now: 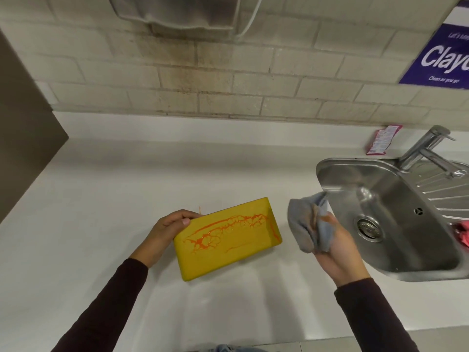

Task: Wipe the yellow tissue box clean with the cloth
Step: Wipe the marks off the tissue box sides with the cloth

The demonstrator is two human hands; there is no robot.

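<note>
The yellow tissue box (225, 246) lies on the white counter, tilted, with orange streaks of sauce across its upper face. My left hand (166, 231) grips the box's left end, thumb on top. Just right of the box, apart from it, my right hand (335, 250) holds a bunched grey-blue cloth (308, 224) with a brownish stain on it. The cloth hovers between the box and the sink's edge.
A steel sink (396, 271) with a drain and tap (426, 148) sits at the right, a pink rag (463, 236) at its right edge. A pink packet (380, 143) leans at the wall. A purple sign (441, 57) and a hand dryer (177, 13) hang on the brick wall.
</note>
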